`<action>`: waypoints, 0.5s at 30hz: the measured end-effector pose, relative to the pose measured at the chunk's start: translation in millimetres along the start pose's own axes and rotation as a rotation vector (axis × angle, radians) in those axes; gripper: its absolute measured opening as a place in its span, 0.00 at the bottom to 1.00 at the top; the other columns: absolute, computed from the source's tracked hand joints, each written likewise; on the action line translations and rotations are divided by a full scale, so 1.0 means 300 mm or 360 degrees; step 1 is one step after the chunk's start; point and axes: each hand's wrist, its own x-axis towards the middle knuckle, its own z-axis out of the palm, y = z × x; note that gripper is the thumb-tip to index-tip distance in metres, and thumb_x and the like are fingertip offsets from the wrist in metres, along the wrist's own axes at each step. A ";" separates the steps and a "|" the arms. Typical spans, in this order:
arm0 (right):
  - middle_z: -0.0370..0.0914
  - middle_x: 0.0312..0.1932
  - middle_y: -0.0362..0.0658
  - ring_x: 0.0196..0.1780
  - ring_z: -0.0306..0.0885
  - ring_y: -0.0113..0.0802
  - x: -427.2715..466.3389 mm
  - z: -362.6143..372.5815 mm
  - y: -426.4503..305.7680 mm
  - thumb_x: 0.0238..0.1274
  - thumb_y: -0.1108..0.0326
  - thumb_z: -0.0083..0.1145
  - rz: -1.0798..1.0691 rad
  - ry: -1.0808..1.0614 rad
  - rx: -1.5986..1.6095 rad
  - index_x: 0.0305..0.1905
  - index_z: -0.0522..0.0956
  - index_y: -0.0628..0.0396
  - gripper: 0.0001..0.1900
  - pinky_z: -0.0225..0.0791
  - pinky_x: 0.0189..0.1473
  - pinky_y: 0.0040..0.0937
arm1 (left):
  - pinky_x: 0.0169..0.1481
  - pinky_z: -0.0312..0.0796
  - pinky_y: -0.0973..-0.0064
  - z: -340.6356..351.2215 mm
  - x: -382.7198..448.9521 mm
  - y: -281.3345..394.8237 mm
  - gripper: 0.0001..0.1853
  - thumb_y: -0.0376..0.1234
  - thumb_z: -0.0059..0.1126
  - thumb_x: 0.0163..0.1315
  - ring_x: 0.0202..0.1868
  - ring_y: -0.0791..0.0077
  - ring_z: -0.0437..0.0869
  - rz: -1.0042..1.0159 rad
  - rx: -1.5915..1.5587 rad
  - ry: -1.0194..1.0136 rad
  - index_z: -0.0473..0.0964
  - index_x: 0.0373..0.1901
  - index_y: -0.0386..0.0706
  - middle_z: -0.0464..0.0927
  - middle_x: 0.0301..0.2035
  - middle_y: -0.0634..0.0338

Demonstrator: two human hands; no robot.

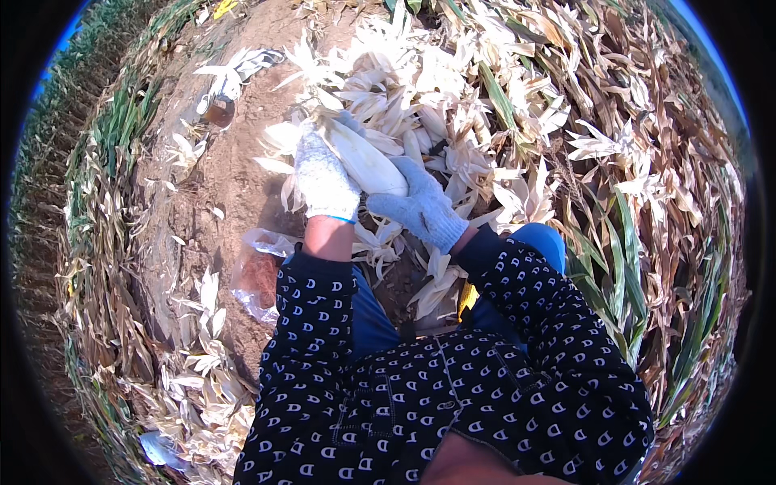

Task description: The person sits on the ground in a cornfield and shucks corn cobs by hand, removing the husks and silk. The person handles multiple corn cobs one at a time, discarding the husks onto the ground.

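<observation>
A pale ear of corn (367, 157), wrapped in husk, lies slanted between my two hands. My left hand (326, 176), in a white knitted glove, grips it along the upper left side. Around its lower right end curls my right hand (421, 203), in the same kind of glove. The ear's far end is partly hidden by the left fingers and loose husk. Just beyond the hands spreads a heap of dry corn husks (388, 79), bright with sun.
Bare soil (242, 163) lies to the left, with a jar of brown contents (217, 111) and a striped cloth (248, 63). A clear plastic bag (260, 276) with reddish contents sits by my left sleeve. Cut corn stalks (618, 242) cover the right side.
</observation>
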 end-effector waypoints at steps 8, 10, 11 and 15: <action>0.85 0.53 0.54 0.55 0.85 0.42 0.024 -0.058 -0.014 0.56 0.43 0.76 -0.0043 0.0008 -0.0212 0.66 0.77 0.58 0.39 0.78 0.57 0.39 | 0.73 0.69 0.58 0.041 -0.056 0.050 0.43 0.68 0.39 0.77 0.65 0.57 0.78 0.0046 0.0267 0.0103 0.71 0.70 0.39 0.78 0.63 0.47; 0.85 0.53 0.54 0.56 0.85 0.43 0.026 -0.061 -0.001 0.57 0.42 0.75 -0.0077 0.0004 -0.0168 0.66 0.77 0.58 0.39 0.77 0.58 0.39 | 0.75 0.67 0.58 0.018 -0.043 0.053 0.46 0.70 0.38 0.76 0.67 0.58 0.77 -0.0003 0.0396 -0.0026 0.70 0.71 0.38 0.77 0.64 0.47; 0.84 0.54 0.55 0.56 0.85 0.43 0.027 -0.061 0.009 0.58 0.41 0.75 -0.0094 -0.0009 -0.0197 0.66 0.77 0.58 0.39 0.77 0.58 0.39 | 0.76 0.65 0.58 0.004 -0.034 0.047 0.47 0.71 0.37 0.75 0.68 0.58 0.76 -0.0028 0.0460 -0.0091 0.70 0.72 0.37 0.76 0.65 0.47; 0.84 0.54 0.56 0.56 0.85 0.44 0.030 -0.049 0.033 0.58 0.42 0.75 -0.0135 -0.0076 -0.0260 0.66 0.76 0.60 0.40 0.77 0.58 0.41 | 0.71 0.72 0.62 -0.058 0.028 0.003 0.36 0.59 0.43 0.81 0.63 0.63 0.80 0.0222 0.0714 -0.0143 0.70 0.71 0.38 0.77 0.64 0.50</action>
